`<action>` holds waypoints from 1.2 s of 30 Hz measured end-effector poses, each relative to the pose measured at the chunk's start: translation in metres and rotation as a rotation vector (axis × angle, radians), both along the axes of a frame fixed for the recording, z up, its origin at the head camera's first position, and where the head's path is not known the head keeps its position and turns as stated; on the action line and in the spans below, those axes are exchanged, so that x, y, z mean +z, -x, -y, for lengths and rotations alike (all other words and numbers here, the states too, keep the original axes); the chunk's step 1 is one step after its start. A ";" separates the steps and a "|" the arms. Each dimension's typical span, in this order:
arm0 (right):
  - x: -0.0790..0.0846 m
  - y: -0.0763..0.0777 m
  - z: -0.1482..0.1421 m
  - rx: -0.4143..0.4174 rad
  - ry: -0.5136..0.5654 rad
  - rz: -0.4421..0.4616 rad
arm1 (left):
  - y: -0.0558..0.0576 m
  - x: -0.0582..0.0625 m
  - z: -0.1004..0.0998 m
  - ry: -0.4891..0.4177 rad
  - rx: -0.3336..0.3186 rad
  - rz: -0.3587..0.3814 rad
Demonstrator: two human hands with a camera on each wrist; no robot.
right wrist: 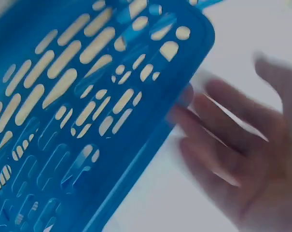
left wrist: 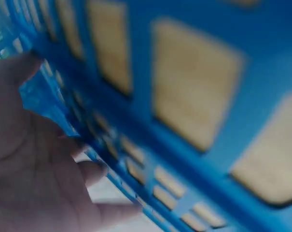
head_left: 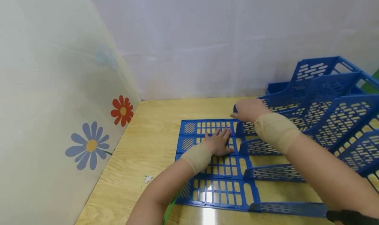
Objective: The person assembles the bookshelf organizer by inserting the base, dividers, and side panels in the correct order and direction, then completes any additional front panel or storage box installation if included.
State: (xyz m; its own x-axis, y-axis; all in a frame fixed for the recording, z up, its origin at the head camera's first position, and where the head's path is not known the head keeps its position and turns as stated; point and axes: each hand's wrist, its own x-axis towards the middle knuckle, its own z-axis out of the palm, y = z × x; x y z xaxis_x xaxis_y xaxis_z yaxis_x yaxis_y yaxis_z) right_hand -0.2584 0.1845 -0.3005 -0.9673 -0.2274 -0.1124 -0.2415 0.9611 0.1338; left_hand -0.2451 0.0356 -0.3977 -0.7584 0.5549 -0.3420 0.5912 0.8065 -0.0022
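A blue plastic file rack with slotted dividers lies partly unfolded on the table. My left hand [head_left: 217, 142] rests with fingers spread on its flat lattice panel [head_left: 225, 178]. In the left wrist view the fingertips touch the blue lattice [left wrist: 141, 72]. My right hand [head_left: 250, 110] is over the near end of the farthest divider [head_left: 278, 97]. In the right wrist view its blurred fingers reach loosely to the edge of a slotted divider [right wrist: 150, 140]; the fingertips are partly hidden behind that edge. Several dividers stand up toward the right.
The wood-grain table [head_left: 154, 126] meets a white covered wall [head_left: 189, 54] behind and a side wall with a red flower [head_left: 122, 111] and a blue flower [head_left: 91, 145] on the left. A green cord [head_left: 168, 213] hangs by the left forearm.
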 end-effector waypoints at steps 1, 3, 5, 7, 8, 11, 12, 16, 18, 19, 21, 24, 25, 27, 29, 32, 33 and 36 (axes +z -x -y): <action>-0.001 0.004 -0.001 -0.008 0.019 -0.037 | 0.002 0.000 0.000 0.005 0.010 -0.016; -0.005 0.013 -0.002 -0.028 0.042 -0.083 | 0.006 0.001 -0.001 -0.004 0.043 -0.039; -0.011 0.020 -0.004 -0.044 0.028 -0.094 | 0.011 0.002 0.001 -0.022 0.102 -0.014; -0.017 0.025 -0.007 -0.055 -0.004 -0.076 | 0.014 0.001 0.002 -0.044 0.160 0.036; -0.021 0.026 -0.009 -0.060 -0.011 -0.075 | 0.014 0.000 0.002 -0.054 0.189 0.063; -0.026 0.027 -0.014 -0.042 -0.029 -0.143 | 0.015 -0.002 0.004 -0.074 0.250 0.116; -0.027 0.027 -0.016 -0.035 -0.034 -0.169 | 0.015 -0.001 0.004 -0.076 0.251 0.111; -0.026 0.027 -0.019 -0.033 -0.038 -0.219 | 0.015 0.000 0.003 -0.090 0.248 0.104; -0.024 0.027 -0.020 -0.033 -0.038 -0.228 | 0.014 0.001 0.003 -0.088 0.250 0.105; -0.023 0.027 -0.020 -0.032 -0.040 -0.230 | 0.014 0.002 0.003 -0.088 0.252 0.105; -0.021 0.027 -0.019 -0.029 -0.039 -0.236 | 0.015 0.003 0.003 -0.088 0.254 0.103; -0.021 0.027 -0.019 -0.024 -0.022 -0.249 | 0.015 0.004 0.003 -0.086 0.258 0.103; -0.021 0.027 -0.019 -0.023 -0.015 -0.255 | 0.016 0.004 0.003 -0.088 0.257 0.104; -0.022 0.027 -0.020 -0.025 0.003 -0.269 | 0.017 0.003 0.002 -0.082 0.255 0.105; -0.024 0.028 -0.022 -0.025 0.015 -0.282 | 0.017 0.003 0.001 -0.076 0.255 0.100; -0.026 0.030 -0.023 -0.024 0.025 -0.291 | 0.017 0.004 0.000 -0.068 0.261 0.095; -0.027 0.030 -0.023 -0.025 0.026 -0.290 | 0.017 0.004 0.000 -0.067 0.261 0.095; -0.028 0.033 -0.024 -0.035 0.019 -0.281 | 0.016 0.004 -0.001 -0.068 0.260 0.096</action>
